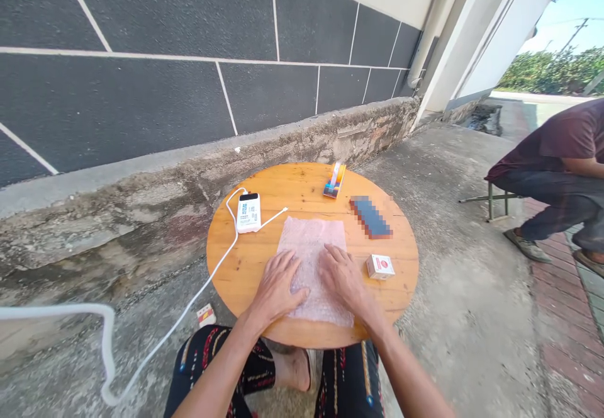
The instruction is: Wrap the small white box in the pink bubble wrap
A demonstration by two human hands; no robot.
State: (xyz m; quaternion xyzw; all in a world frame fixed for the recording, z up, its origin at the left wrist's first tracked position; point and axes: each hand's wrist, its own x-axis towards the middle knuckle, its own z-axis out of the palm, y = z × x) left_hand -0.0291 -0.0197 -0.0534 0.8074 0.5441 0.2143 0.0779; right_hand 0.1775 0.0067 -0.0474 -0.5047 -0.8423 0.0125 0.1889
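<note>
A sheet of pinkish bubble wrap [311, 235] lies flat on the round wooden table [302, 185] in front of me. My left hand [279, 282] rests on its left edge, palm down, with the thumb pointing inward. On the right part of the sheet lies my right hand [343, 274], also palm down, fingers stretched forward. Neither hand grips anything. Just right of my right hand stands a small white box [380, 267] with a red mark. Whether anything lies under the wrap cannot be seen.
A white power bank [248, 213] with a white cable [212, 274] sits at the table's left. A tape dispenser [335, 180] stands at the back, a blurred-out dark rectangular object [370, 217] at right. A small packet [206, 315] lies on the ground. A person [561, 160] sits at right.
</note>
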